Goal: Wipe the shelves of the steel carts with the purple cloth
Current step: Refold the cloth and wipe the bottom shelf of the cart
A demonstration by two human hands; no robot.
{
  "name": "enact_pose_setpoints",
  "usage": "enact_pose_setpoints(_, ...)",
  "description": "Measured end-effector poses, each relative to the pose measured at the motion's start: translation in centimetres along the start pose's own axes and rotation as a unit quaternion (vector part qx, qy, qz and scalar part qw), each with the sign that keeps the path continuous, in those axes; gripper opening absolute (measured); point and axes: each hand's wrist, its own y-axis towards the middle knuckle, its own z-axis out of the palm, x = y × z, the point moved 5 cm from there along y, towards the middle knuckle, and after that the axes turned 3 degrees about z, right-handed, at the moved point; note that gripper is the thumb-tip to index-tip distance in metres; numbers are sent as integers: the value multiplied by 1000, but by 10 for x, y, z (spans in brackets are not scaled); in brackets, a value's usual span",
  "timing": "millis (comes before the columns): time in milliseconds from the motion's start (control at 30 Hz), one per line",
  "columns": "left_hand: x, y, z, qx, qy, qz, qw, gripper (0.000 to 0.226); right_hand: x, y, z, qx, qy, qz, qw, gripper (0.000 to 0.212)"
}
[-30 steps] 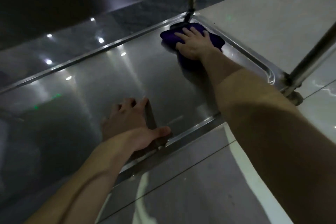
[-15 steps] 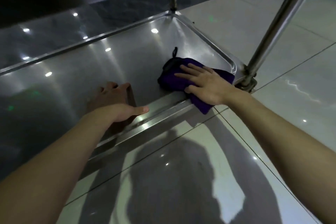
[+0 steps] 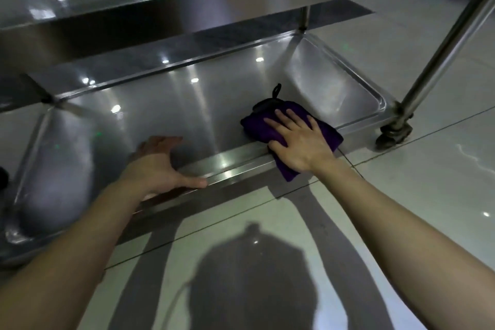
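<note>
Free room lies on the lower shelf [image 3: 187, 104], a wide run of steel between the left hand [image 3: 158, 166] and the far rim. The upper shelf [image 3: 160, 8] roofs the gap, leaving a low slot open to the front over the raised lip [image 3: 235, 163]. The left hand sits on that lip. The right hand [image 3: 300, 142] presses the cloth [image 3: 267, 126] flat across it (one corner droops outside). Just past the right corner stand a slanted post [image 3: 442, 45] and a caster [image 3: 392, 134]. A thin rear post [image 3: 304, 17] blocks the far corner.
</note>
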Motion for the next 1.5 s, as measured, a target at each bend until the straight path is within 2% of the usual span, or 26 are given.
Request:
enact_pose_setpoints(67, 30, -4, -4, 27, 15, -28, 999, 162, 6, 2, 0, 3, -3, 17, 1000, 65)
enact_pose_setpoints(167, 39, 5, -4, 48, 58, -18, 997, 167, 35, 5, 6, 17, -22, 32, 999, 66)
enact_pose_setpoints(233, 39, 11, -3, 51, 76, -14, 996, 166, 76, 2, 17, 26, -38, -24, 999, 68)
enact_pose_setpoints(333, 40, 12, -1, 55, 78, -12, 995, 164, 136, -8, 32, 52, -31, -156, 986, 67)
enact_pose_setpoints(467, 39, 5, 1, 77, 81, -15, 994, 174, 134, 5, 29, 86, -4, -214, 973, 66)
enact_pose_setpoints(567, 37, 0, -1, 83, 80, -22, 993, 168, 104, 47, 21, 99, 11, -182, 978, 67)
enact_pose_setpoints(633, 35, -4, -1, 78, 69, -20, 994, 155, 84, 89, 14, 85, -2, -142, 986, 63)
enact_pose_setpoints(767, 30, -10, -4, 49, 51, -5, 998, 148, 64, 180, 2, 57, -6, -60, 997, 63)
enact_pose_setpoints(900, 28, -10, -6, 29, 60, -1, 998, 133, 95, 251, 6, 64, -1, -32, 997, 73)
enact_pose_setpoints(1000, 27, -9, -8, 31, 51, -8, 998, 132, 137, 276, 13, 81, -2, -67, 994, 73)
enact_pose_setpoints(1133, 27, -10, -13, 40, 37, -22, 998, 131, 176, 260, 27, 102, -7, -147, 984, 70)
enact_pose_setpoints(1267, 25, -11, -15, 71, 19, -29, 997, 132, 183, 198, 33, 118, -11, -208, 971, 71)
enact_pose_setpoints(1400, 25, -12, -15, 81, 8, -42, 996, 143, 157, 111, 30, 132, -16, -254, 958, 66)
enact_pose_setpoints(1500, 29, -13, -10, 74, 13, -42, 996, 153, 122, 57, 19, 142, 10, -228, 963, 69)
